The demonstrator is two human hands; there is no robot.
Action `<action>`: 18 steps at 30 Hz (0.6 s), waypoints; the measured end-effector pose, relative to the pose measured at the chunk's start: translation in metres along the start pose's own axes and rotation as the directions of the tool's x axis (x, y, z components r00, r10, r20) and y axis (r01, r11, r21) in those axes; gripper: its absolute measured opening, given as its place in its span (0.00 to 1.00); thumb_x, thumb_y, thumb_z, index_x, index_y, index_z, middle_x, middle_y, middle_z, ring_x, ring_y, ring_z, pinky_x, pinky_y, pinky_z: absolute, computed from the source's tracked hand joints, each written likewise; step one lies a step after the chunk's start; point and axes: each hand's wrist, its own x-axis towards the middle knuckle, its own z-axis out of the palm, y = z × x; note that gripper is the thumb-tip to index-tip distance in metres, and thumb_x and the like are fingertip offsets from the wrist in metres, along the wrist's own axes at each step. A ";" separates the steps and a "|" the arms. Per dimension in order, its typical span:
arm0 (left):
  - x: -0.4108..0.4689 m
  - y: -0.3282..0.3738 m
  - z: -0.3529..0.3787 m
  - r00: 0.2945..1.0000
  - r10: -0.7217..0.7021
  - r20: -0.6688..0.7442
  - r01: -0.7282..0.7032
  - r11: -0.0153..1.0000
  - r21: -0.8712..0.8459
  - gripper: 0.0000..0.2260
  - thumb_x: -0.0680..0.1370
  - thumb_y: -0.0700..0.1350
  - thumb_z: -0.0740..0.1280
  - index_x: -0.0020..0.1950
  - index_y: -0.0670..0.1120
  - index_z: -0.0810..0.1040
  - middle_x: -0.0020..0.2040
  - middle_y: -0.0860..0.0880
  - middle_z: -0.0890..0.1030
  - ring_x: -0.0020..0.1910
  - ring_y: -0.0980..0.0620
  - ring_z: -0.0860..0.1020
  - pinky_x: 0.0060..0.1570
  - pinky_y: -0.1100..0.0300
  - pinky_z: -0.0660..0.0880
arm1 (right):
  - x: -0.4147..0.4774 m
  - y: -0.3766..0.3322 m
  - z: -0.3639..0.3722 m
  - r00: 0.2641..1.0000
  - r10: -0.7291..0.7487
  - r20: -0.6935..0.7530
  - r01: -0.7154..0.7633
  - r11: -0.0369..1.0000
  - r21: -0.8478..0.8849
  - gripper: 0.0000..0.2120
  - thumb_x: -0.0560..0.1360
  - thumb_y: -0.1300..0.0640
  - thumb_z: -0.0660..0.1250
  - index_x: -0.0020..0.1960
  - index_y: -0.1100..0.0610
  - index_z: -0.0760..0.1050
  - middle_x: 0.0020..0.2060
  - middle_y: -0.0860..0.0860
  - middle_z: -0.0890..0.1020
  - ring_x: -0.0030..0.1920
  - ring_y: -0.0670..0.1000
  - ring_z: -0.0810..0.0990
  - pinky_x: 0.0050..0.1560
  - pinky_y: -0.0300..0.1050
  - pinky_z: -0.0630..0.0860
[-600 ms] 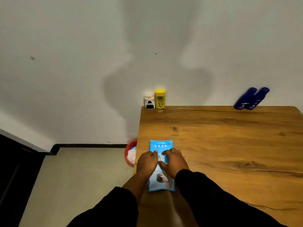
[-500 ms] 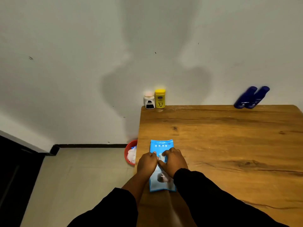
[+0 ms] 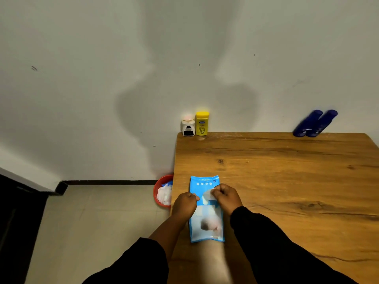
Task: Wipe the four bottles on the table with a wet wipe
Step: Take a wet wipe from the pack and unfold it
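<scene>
A blue wet-wipe pack lies flat near the table's left front edge. My left hand rests on the pack's left side and holds it down. My right hand pinches the pack's sticky flap, which is peeled up off the opening. At the table's back left corner stand a white bottle and a yellow bottle. Two dark blue bottles lean against the wall at the back right.
The wooden table reaches the white wall at the back. On the floor left of the table stands a red bin with crumpled white wipes in it. A dark piece of furniture is at the far left.
My right hand has lifted the flap up and away from the pack's opening. My left hand has slid slightly left on the pack. The bottles have not moved.
</scene>
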 end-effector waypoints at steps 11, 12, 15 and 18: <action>0.004 0.008 -0.007 0.999 0.038 -0.002 -0.038 0.999 0.036 0.10 0.80 0.47 0.59 0.42 0.46 0.77 0.48 0.42 0.82 0.44 0.45 0.78 0.51 0.49 0.76 | -0.013 -0.024 -0.035 0.963 0.191 0.192 -0.267 0.552 0.790 0.14 0.75 0.59 0.56 0.48 0.63 0.79 0.40 0.63 0.83 0.38 0.61 0.83 0.33 0.46 0.81; 0.001 0.014 -0.008 0.999 0.045 -0.007 -0.045 0.999 0.003 0.13 0.81 0.50 0.58 0.43 0.46 0.77 0.48 0.42 0.82 0.41 0.47 0.78 0.46 0.51 0.75 | -0.014 -0.027 -0.039 0.959 0.168 0.228 -0.283 0.516 0.809 0.16 0.75 0.58 0.55 0.47 0.63 0.80 0.41 0.63 0.84 0.38 0.61 0.83 0.36 0.47 0.82; -0.008 0.033 -0.011 0.978 0.005 0.209 0.077 0.922 -0.379 0.25 0.81 0.63 0.51 0.50 0.46 0.79 0.47 0.44 0.83 0.39 0.48 0.78 0.39 0.57 0.73 | -0.018 -0.038 -0.041 0.959 0.075 0.273 -0.279 0.403 0.871 0.18 0.69 0.57 0.56 0.49 0.64 0.80 0.46 0.64 0.84 0.44 0.62 0.83 0.49 0.53 0.79; -0.011 0.043 -0.014 0.909 0.067 0.410 0.232 0.738 -0.634 0.36 0.74 0.72 0.51 0.59 0.43 0.79 0.56 0.40 0.83 0.56 0.40 0.80 0.59 0.45 0.75 | -0.017 -0.041 -0.038 0.975 0.077 0.209 -0.222 0.373 0.901 0.17 0.66 0.58 0.59 0.47 0.64 0.80 0.45 0.63 0.84 0.43 0.61 0.84 0.50 0.52 0.80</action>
